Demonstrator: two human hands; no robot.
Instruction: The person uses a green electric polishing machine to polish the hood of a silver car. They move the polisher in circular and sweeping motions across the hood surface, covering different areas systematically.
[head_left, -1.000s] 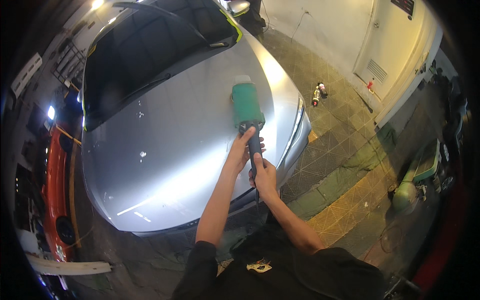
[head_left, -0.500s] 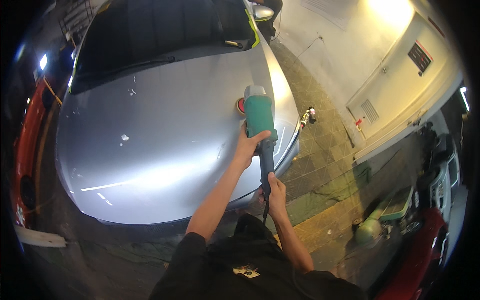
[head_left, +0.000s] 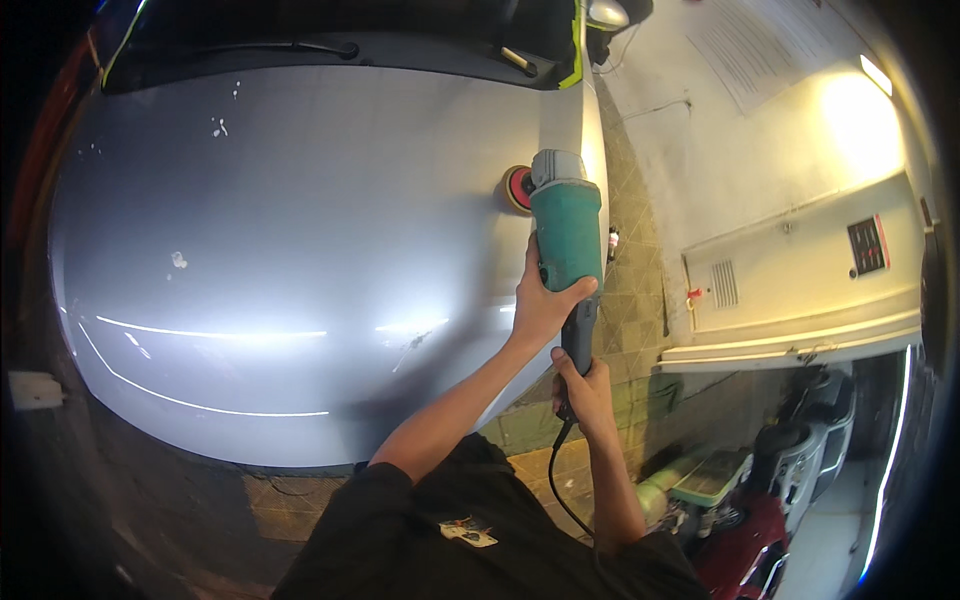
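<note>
Both my hands hold a green and black electric polisher [head_left: 568, 235] over the right side of a silver car hood [head_left: 300, 250]. My left hand [head_left: 550, 305] wraps round the green body, thumb across its top. Lower down, my right hand [head_left: 585, 390] grips the dark rear handle. The red-rimmed round pad [head_left: 518, 188] shows left of the tool's head, tilted on edge; whether it touches the paint I cannot tell. A black cord [head_left: 553, 475] hangs from the handle past my right forearm. White blobs of compound [head_left: 179, 260] dot the hood's left part.
Yellow-green masking tape [head_left: 575, 60] edges the windshield by the side mirror [head_left: 607, 14]. A pale wall with a door [head_left: 800, 260] stands at right. Parked motorcycles [head_left: 790, 460] and a green tank-like machine [head_left: 665, 490] are at lower right. A small bottle [head_left: 613, 243] stands beyond the hood.
My view has turned and come closer to the hood. The polisher appears farther right in the picture, with its pad showing more. Both hands keep their grip.
</note>
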